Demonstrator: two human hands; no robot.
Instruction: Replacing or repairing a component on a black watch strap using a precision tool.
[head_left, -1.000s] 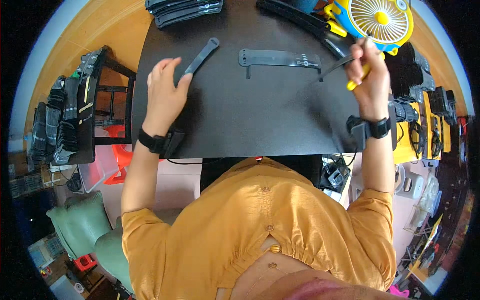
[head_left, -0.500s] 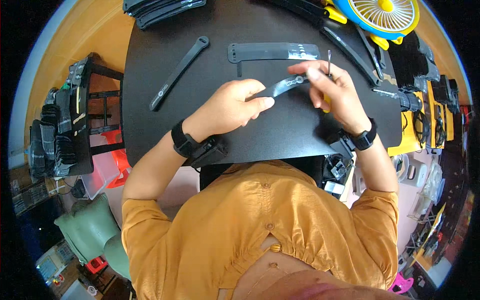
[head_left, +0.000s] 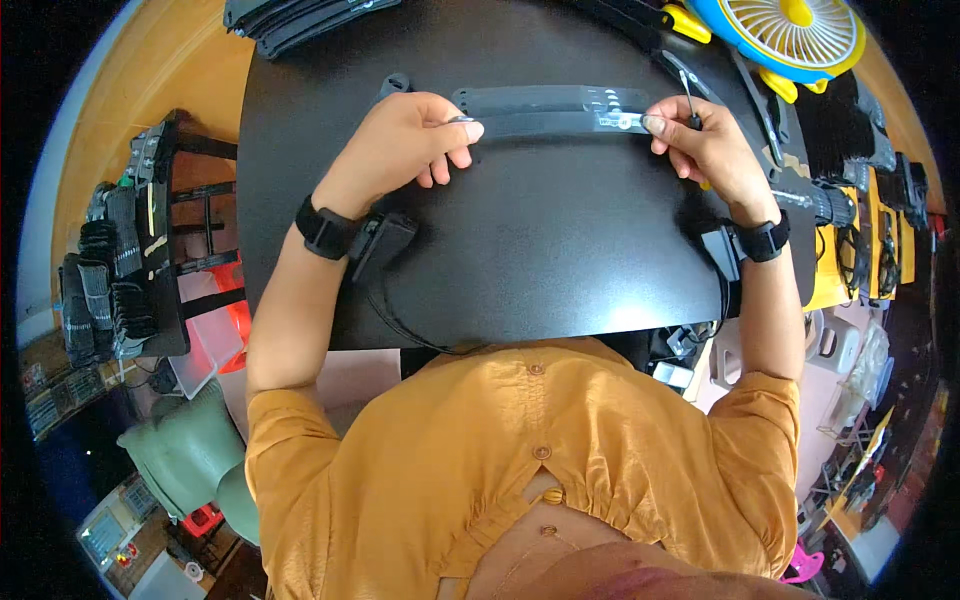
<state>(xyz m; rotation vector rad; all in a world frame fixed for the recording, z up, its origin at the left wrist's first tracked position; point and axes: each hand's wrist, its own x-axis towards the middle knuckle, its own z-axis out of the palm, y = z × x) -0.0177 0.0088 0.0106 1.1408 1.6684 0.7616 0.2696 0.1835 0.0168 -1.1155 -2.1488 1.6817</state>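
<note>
A narrow black strap (head_left: 550, 124) is stretched level between my two hands, just above the table. My left hand (head_left: 405, 145) pinches its left end between thumb and fingers. At its right end, beside a pale printed mark, my right hand (head_left: 715, 150) pinches it too. A thin tool with a metal shaft (head_left: 686, 85) and a bit of yellow handle is tucked in the same right hand. Right behind the strap lies a wider, dark strap (head_left: 540, 98) with holes at one end, partly covered. Another strap's rounded end (head_left: 395, 83) shows beyond my left hand, which hides the rest.
The dark table (head_left: 540, 240) carries a stack of black straps (head_left: 305, 22) at the far left. A blue and yellow fan (head_left: 795, 20) stands at the far right, near more loose straps (head_left: 765, 125). Bundled dark straps (head_left: 90, 270) sit on a stand to the left.
Both hands have moved away from me and apart. The strap, bent and held mainly by the left hand before, is now straight with both ends held, close to the wider strap.
</note>
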